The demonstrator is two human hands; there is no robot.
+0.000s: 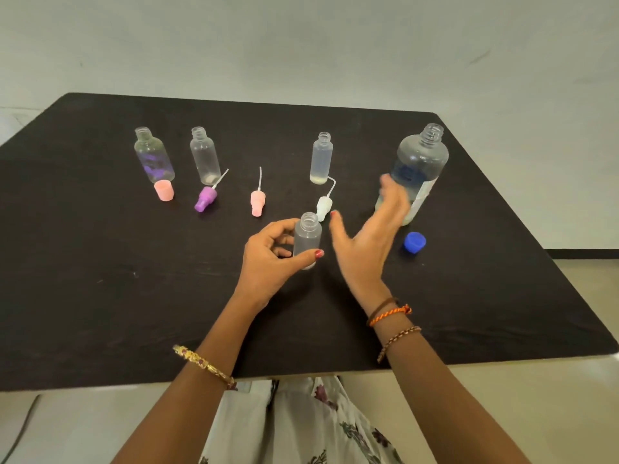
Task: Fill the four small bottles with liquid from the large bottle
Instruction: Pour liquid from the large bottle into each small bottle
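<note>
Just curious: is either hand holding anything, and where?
The left hand grips a small bottle round its body. The right hand holds nothing.

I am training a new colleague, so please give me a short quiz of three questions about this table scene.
1. True or false: the large bottle has its cap on.
2. Which hand grips a small bottle? A) left B) right
3. What colour is the cap lying near the large bottle?

Key:
1. False; its neck is open.
2. A; the left hand grips it, the right hand is open.
3. Blue.
</note>
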